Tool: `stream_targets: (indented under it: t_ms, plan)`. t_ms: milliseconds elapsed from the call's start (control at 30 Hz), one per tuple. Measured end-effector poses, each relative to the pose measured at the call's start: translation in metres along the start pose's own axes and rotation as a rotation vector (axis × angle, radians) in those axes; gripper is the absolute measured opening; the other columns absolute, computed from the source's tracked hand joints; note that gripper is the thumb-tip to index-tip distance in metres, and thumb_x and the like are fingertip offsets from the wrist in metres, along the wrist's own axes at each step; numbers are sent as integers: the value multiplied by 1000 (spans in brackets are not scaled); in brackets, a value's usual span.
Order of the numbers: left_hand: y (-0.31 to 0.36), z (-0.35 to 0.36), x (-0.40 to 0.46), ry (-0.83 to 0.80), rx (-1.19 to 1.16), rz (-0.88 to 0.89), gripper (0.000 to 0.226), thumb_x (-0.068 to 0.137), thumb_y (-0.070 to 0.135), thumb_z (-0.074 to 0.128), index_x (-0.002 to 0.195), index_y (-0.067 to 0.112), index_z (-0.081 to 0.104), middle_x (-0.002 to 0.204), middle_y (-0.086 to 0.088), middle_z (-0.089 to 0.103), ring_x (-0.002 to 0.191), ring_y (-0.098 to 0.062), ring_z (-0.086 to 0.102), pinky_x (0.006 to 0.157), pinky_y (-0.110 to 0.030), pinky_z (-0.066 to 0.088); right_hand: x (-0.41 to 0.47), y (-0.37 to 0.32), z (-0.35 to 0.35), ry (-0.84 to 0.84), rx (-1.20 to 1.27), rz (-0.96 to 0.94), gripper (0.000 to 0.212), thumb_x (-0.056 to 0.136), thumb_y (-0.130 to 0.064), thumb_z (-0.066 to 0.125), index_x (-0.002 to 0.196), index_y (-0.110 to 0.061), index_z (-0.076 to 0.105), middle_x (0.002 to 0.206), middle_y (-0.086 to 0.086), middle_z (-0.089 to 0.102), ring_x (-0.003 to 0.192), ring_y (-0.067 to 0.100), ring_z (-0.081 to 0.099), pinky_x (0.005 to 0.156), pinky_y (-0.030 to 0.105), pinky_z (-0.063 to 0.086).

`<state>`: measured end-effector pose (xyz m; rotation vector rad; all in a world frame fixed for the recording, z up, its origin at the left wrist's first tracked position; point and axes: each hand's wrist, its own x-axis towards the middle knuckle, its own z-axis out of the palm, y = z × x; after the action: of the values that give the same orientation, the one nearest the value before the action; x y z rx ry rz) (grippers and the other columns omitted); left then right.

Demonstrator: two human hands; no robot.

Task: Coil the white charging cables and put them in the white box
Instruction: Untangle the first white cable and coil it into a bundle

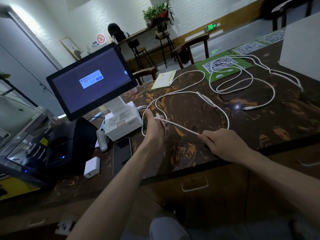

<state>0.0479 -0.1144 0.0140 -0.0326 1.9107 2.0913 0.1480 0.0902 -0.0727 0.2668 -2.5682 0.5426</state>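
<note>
A white charging cable (223,113) lies in a wide loop on the dark marbled counter (190,108). My left hand (155,125) grips one end of it near the screen's base. My right hand (223,144) pinches the same cable further along, and a taut stretch runs between the two hands. Two more white cables lie loose further back: one (249,87) in overlapping loops, another (277,71) trailing toward the right. The white box (301,49) stands at the far right of the counter.
A touchscreen terminal (90,80) on a white base (124,120) stands at the left. In front of it lie a phone (122,153), a white charger block (92,167) and a white scanner (102,139). Green QR code placards (223,66) and a paper (164,79) lie behind the cables.
</note>
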Motion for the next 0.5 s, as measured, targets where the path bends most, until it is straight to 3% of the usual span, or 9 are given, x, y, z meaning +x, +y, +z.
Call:
stream_targets:
  t_ms: [133,300,400,500]
  plan:
    - [0,28,-14,-126,-550,110,67,96,69,27,65,15,50,64,-1,46,57,-14,43,65,-30,33,0,2,1,-7,1,5,46,102,-57,18,74,-30,43,52,-9,45,46,7,46,44,22,27]
    - [12,46,-20,-163,-990,97,61,96,62,34,60,13,44,59,-2,38,50,-18,37,58,-31,36,1,5,4,8,20,2,45,103,-57,19,73,-32,41,52,-10,44,47,6,46,46,17,22]
    - [22,43,-24,-341,-979,60,60,96,59,37,53,17,37,48,3,28,40,-12,21,41,-27,21,0,5,3,-1,41,10,46,103,-58,18,72,-32,41,51,-10,44,46,6,46,45,18,25]
    - [35,41,-35,-639,-683,13,62,94,67,35,49,23,28,43,7,19,38,-9,12,39,-24,8,1,3,-1,-12,56,13,51,102,-59,16,75,-29,47,52,-8,46,47,7,47,45,21,30]
